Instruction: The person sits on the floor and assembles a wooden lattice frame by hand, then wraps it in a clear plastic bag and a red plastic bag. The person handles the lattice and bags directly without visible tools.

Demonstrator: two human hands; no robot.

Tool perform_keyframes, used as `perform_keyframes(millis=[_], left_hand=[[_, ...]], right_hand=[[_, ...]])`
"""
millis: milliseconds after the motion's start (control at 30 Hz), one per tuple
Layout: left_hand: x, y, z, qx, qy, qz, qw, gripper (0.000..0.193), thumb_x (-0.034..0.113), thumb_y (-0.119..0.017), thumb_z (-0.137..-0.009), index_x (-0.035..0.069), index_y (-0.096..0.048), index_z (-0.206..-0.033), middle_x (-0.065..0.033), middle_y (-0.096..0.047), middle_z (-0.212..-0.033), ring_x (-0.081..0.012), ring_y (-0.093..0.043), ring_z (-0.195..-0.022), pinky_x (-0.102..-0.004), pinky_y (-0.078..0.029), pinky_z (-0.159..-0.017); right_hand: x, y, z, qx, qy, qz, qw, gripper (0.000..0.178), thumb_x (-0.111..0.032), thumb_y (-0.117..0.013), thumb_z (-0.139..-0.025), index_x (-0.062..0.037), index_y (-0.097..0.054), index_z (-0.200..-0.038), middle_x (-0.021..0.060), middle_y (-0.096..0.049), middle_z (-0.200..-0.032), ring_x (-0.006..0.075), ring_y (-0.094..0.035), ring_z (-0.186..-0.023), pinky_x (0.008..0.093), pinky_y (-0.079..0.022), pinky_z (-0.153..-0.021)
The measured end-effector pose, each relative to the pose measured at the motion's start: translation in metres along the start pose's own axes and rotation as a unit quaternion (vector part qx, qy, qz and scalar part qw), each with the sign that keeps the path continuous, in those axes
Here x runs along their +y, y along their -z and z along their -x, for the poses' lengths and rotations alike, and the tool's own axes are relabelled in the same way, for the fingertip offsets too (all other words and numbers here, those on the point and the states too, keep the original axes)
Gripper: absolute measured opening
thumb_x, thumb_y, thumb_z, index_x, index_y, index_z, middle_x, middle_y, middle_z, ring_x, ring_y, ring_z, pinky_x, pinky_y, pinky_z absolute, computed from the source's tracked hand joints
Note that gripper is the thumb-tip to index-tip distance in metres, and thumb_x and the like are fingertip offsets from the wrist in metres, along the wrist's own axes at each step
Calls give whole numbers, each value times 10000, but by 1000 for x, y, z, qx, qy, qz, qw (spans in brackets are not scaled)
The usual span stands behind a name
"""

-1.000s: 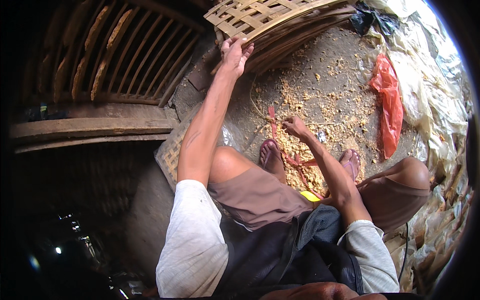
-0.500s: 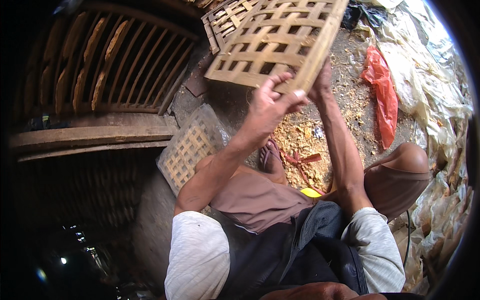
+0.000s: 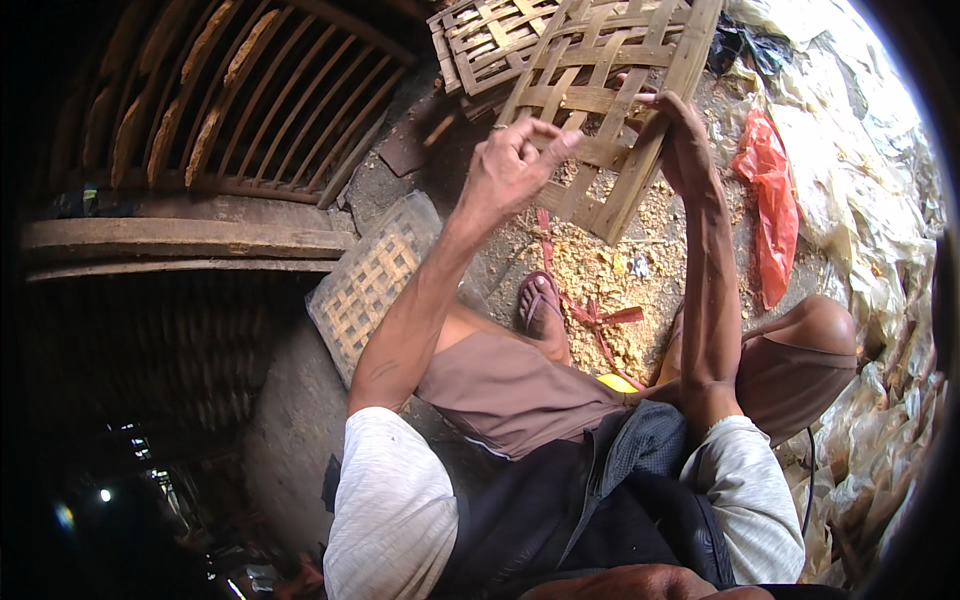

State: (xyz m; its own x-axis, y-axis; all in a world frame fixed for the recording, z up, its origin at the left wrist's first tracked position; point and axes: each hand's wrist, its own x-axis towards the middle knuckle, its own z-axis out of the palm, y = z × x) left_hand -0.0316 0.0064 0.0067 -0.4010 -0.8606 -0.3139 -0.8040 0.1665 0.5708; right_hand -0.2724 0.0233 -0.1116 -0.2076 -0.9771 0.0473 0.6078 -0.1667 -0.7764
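A woven bamboo lattice panel (image 3: 600, 100) with a flat rim is held up tilted in front of me. My right hand (image 3: 685, 145) grips its right rim, with fingertips showing through the gaps of the weave. My left hand (image 3: 515, 170) is at the panel's left edge, fingers curled and thumb brought toward the index finger; what the pinch holds, if anything, cannot be made out. Farther back, more lattice panels (image 3: 485, 45) lie partly behind the held one. Another woven panel (image 3: 375, 280), partly under clear plastic, lies beside my left forearm.
Wood shavings (image 3: 620, 290) cover the ground around my sandalled foot (image 3: 540, 300), with a red ribbon (image 3: 605, 317) among them. A red plastic bag (image 3: 770, 210) and crumpled pale plastic sheets (image 3: 850, 170) lie to the right. A slatted wooden frame (image 3: 290, 110) and beam (image 3: 190, 240) stand left.
The panel has swung to a steeper slant and shifted right, its lower end now nearer me. My left hand has moved left off the lower corner; my right hand has come up along the right rim.
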Motion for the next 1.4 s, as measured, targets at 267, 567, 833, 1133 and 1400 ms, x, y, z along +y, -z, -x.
perform_keyframes(millis=[267,567,833,1133,1400], left_hand=[[-34,3,-19,-11,-188,506,842,935,704,-614,-951,154,-287,-1633,-143,-493,-1503,-270,-561,-1311,-442,-529,-1063],[-59,3,-27,59,-32,578,813,319,189,-553,-1092,-18,-537,-1335,-137,-689,-1121,-259,-731,-977,-466,-683,-829],[-104,18,-31,57,-12,567,822,453,215,-515,-1102,-40,-424,-1465,-230,-609,-1352,-360,-660,-1213,-564,-644,-954],[-146,15,-50,104,63,613,781,353,318,-486,-1121,54,-472,-1356,-164,-621,-1236,-366,-671,-1157,-620,-603,-957],[-175,21,-83,368,166,591,698,489,612,-585,-1018,130,-621,-1098,-13,-596,-877,-158,-604,-821,-433,-558,-801]], right_hand=[[-4,-97,40,-97,87,428,894,1057,-539,-812,-822,-212,-277,-1673,281,-534,-1246,395,-590,-1130,572,-534,-981],[38,-105,50,-167,46,555,814,850,-601,-735,-897,-91,-500,-1534,305,-615,-1326,410,-579,-1254,546,-468,-1059],[29,-4,4,90,-94,619,775,731,-638,-563,-1008,-61,-583,-1457,269,-562,-1466,347,-556,-1363,543,-449,-1142],[84,173,40,144,-377,287,869,925,-865,-494,-892,-52,-679,-1294,170,-715,-1112,291,-706,-929,506,-568,-844],[107,144,4,120,-258,218,934,561,-656,-553,-1020,-120,-700,-1100,-78,-495,-765,91,-458,-623,210,-351,-564]])
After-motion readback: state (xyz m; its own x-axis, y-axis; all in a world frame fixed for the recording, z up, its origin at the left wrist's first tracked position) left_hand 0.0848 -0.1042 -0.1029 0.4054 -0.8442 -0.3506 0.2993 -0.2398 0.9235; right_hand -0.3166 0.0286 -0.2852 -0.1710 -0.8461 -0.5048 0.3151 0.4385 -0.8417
